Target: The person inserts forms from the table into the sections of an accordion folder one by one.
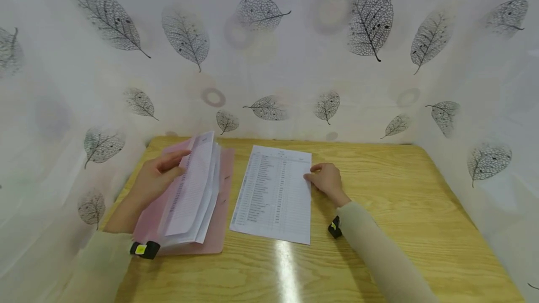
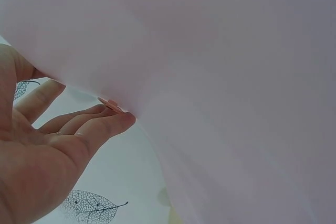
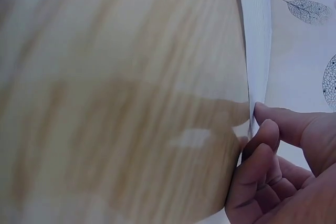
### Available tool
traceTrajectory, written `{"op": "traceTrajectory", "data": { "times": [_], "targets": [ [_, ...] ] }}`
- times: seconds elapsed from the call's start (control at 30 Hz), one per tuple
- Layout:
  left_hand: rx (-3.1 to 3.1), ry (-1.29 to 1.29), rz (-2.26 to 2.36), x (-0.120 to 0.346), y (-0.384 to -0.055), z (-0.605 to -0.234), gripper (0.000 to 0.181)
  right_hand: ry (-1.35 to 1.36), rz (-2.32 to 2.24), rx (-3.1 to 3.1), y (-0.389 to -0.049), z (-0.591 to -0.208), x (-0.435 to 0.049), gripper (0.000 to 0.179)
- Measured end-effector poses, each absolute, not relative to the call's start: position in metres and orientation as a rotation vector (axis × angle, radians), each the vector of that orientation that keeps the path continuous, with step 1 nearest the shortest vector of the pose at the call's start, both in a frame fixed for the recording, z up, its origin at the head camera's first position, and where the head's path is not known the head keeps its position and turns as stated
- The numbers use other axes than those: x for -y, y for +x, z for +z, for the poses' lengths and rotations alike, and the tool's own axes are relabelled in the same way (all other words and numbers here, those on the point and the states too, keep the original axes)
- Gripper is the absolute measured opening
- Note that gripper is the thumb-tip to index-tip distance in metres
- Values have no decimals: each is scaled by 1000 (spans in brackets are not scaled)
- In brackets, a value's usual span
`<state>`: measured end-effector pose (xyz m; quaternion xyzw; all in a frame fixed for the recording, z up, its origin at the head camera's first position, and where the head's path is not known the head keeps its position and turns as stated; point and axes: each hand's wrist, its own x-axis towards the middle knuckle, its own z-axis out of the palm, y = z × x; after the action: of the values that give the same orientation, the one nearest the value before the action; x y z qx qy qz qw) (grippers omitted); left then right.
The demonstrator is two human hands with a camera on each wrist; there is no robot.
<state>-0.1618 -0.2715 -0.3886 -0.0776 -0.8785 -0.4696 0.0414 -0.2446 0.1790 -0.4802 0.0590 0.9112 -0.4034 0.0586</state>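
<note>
On the left part of the table lies a pink folder (image 1: 228, 172) with its translucent cover and several printed pages (image 1: 191, 205) lifted and fanned. My left hand (image 1: 157, 176) holds these at their left side. In the left wrist view the pink cover (image 2: 220, 77) fills most of the picture, and my left fingertips (image 2: 127, 119) meet its edge by a small coral-coloured tab (image 2: 111, 104). A loose printed sheet (image 1: 273, 195) lies to the folder's right. My right hand (image 1: 328, 179) pinches its right edge, and the sheet (image 3: 257, 35) shows edge-on between thumb and fingers.
The wooden table (image 1: 400, 209) extends to the right and in front of the sheet. White curtain-like sheeting (image 1: 269, 69) with a leaf print surrounds its back and sides. Black wrist devices (image 1: 145, 249) sit at both cuffs.
</note>
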Motion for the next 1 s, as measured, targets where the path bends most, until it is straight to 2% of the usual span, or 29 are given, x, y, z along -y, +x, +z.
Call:
{"op": "traceTrajectory", "data": {
  "times": [0.27,0.6,0.73,0.87,1.0],
  "targets": [
    [2679,-241,-1443,272,-161,-390,46,155,-1234,-2738,-249,-481,-177,27],
    [2631,-260,-1489,270,-161,-389,45,260,-1390,-2564,-244,-466,-180,24],
    [2594,-285,-1504,270,-160,-388,44,283,-1474,-2494,-245,-460,-180,33],
    [2590,-285,-1512,270,-160,-387,44,315,-1593,-2358,-248,-460,-181,53],
    [2605,-274,-1506,271,-160,-386,44,332,-1675,-2257,-250,-463,-184,54]
  ]
}}
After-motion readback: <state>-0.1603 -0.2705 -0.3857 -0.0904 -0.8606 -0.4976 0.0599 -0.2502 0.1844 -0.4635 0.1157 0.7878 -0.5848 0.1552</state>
